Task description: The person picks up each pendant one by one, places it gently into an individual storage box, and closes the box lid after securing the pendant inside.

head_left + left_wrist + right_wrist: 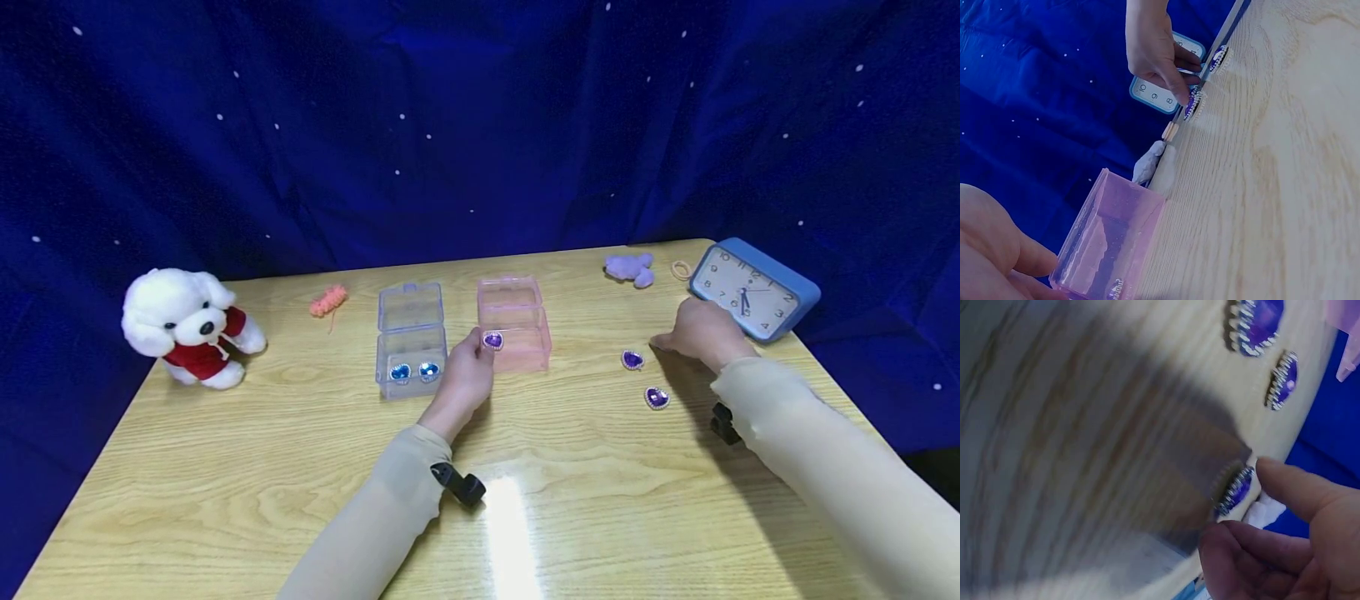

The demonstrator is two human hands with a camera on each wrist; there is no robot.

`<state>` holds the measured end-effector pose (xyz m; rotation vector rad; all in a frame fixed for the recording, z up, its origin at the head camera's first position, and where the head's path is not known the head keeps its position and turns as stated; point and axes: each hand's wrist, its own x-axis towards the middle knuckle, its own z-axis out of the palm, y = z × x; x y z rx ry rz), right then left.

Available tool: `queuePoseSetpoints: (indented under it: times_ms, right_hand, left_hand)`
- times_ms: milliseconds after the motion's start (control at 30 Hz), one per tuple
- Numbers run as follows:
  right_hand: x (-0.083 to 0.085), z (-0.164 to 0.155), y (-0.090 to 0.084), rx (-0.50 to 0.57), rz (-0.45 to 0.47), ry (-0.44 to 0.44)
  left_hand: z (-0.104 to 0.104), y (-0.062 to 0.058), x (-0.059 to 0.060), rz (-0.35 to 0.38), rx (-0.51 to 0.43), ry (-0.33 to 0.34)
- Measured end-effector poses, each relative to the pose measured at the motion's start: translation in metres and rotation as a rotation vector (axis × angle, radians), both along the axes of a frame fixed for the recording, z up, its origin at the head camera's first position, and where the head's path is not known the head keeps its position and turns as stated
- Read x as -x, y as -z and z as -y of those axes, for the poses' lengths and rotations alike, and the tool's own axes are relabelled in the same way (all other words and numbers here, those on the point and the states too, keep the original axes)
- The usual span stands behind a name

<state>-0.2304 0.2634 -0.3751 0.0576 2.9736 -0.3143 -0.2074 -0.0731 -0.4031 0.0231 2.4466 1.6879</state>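
My left hand (468, 375) pinches the near left wall of an open pink plastic box (1119, 225). A purple gem (492, 340) with a beaded silver rim lies inside that box, beside my fingertips. On the table's right side, my right hand (705, 333) has thumb and index finger at the two ends of another purple gem (1234, 492), which the hand hides in the head view. Two more purple gems, an upper one (632, 360) and a lower one (657, 397), lie left of and nearer than this hand.
Left of the pink box stands an open clear box (411, 340) holding two blue gems (401, 372). A white toy dog (198, 325) sits far left, near a coral fuzzy item (328, 301). Behind my right hand are a blue clock (753, 287), a lilac plush (630, 269) and a beige ring (681, 270).
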Motion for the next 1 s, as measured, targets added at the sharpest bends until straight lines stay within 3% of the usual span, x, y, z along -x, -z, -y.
queuePoseSetpoints:
  times_ms: [133,633,767,1000]
  right_hand:
    - [0.002,0.003,0.003,-0.009,-0.007,-0.005]
    - [0.007,0.008,0.01,-0.005,-0.05,-0.159]
    - [0.006,0.011,-0.001,0.023,-0.072,-0.171]
    - [0.011,0.039,-0.035,0.024,-0.285,-0.333]
  left_hand:
    - [0.0,0.0,0.0,-0.005,0.0,0.0]
    - [0.0,0.002,0.002,-0.022,-0.005,0.005]
    - [0.0,0.002,0.002,-0.006,-0.009,0.006]
    - [0.001,0.002,0.003,0.01,-0.001,0.002]
